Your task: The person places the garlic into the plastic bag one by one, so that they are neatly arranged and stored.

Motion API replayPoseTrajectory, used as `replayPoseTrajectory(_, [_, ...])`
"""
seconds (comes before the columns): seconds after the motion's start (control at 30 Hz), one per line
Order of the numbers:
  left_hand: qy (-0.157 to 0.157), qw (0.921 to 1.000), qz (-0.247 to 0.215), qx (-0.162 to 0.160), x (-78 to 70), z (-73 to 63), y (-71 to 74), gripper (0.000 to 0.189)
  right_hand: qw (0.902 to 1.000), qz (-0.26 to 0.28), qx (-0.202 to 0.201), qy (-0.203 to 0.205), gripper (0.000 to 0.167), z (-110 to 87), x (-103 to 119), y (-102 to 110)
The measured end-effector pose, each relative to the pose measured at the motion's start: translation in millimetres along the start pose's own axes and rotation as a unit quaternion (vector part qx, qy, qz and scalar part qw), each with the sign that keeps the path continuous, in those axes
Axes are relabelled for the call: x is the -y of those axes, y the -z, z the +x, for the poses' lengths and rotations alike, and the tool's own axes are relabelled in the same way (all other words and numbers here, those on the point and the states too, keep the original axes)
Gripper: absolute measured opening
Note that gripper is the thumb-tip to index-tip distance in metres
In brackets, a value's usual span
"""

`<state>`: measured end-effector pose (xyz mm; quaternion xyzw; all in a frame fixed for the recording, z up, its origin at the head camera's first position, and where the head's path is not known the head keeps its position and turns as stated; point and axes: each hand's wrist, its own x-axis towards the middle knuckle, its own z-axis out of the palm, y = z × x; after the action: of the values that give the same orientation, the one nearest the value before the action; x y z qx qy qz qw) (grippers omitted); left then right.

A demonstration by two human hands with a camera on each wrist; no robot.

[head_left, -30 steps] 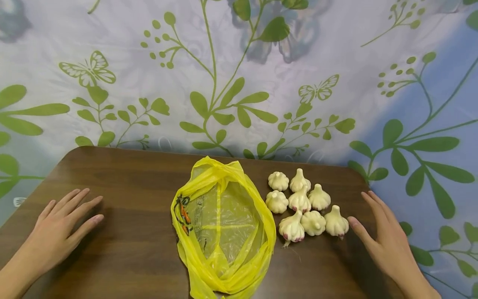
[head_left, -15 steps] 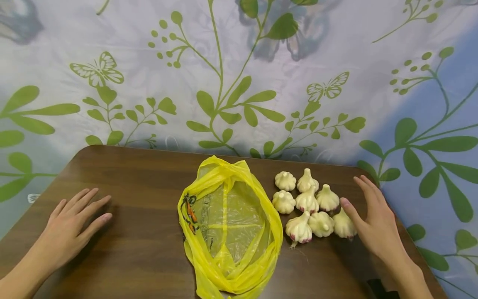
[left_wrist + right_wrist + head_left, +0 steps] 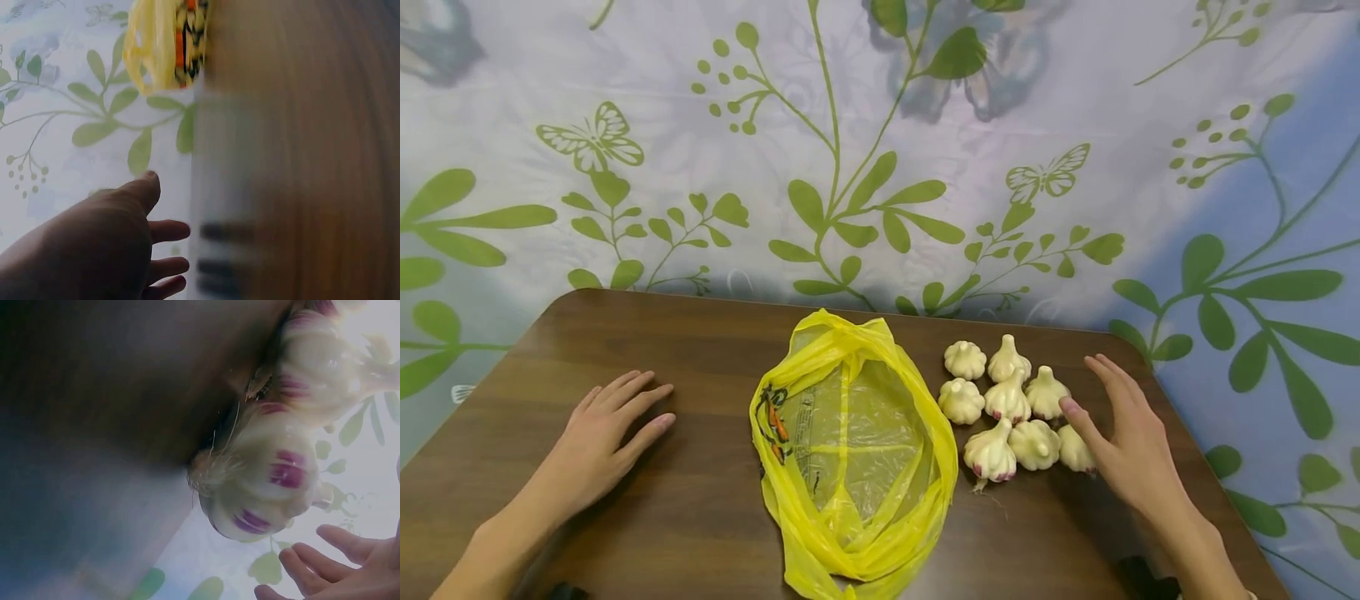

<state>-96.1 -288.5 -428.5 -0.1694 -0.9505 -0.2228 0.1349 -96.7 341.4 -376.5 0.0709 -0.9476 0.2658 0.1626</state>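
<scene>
A yellow plastic bag [image 3: 936, 450] lies spread on the table with its mouth turned up and its inside showing. Just right of it sits a cluster of several garlic bulbs [image 3: 990, 452], whitish with purple streaks. My right hand [image 3: 1123, 446] is at the cluster's right side, fingers spread, its thumb overlapping the nearest bulb [image 3: 1075, 452] in the head view. In the right wrist view that garlic bulb [image 3: 269, 478] shows its roots, beside my extended fingers [image 3: 319, 562]. My left hand [image 3: 606, 442] is held over the table left of the bag, fingers extended, holding nothing.
The brown wooden table [image 3: 700, 350] has a rounded far corner on the left. Behind it hangs a cloth [image 3: 760, 100] printed with green leaves and butterflies. Orange and black print [image 3: 775, 421] marks the bag's left side.
My left hand has moved right, toward the bag. My right hand has come left to the nearest garlic bulb, now partly covering it. The bag and bulbs keep their places.
</scene>
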Motion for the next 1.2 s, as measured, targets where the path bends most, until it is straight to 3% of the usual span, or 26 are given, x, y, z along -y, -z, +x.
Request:
replayPoseTrajectory(0.3, [0.054, 0.992, -0.112, -0.023, -33.8, 23.4, -27.2, 0.038, 0.9999, 0.002, -0.011, 0.01, 0.067, 4.4, 5.8, -4.7])
replayPoseTrajectory(0.67, [0.105, 0.9729, -0.204, -0.031, -61.1, 43.2, -52.4, 0.037, 0.9998, -0.014, -0.014, 0.008, 0.061, 2.9, 3.3, -4.6])
replayPoseTrajectory(0.87, [0.12, 0.9678, -0.22, -0.028, -72.0, 47.6, -58.3, 0.035, 0.9996, -0.024, -0.017, 0.005, 0.058, 1.0, 2.7, -3.0])
replayPoseTrajectory(1.03, [0.12, 0.9677, -0.218, -0.037, -78.0, 52.0, -64.3, 0.03, 0.9995, -0.028, -0.009, -0.009, 0.058, -2.0, 1.9, -1.2])
replayPoseTrajectory(1.2, [0.101, 0.9722, -0.206, -0.049, -82.9, 55.4, -67.6, 0.023, 0.9995, -0.029, -0.011, -0.011, 0.056, -4.9, 2.3, -3.5])
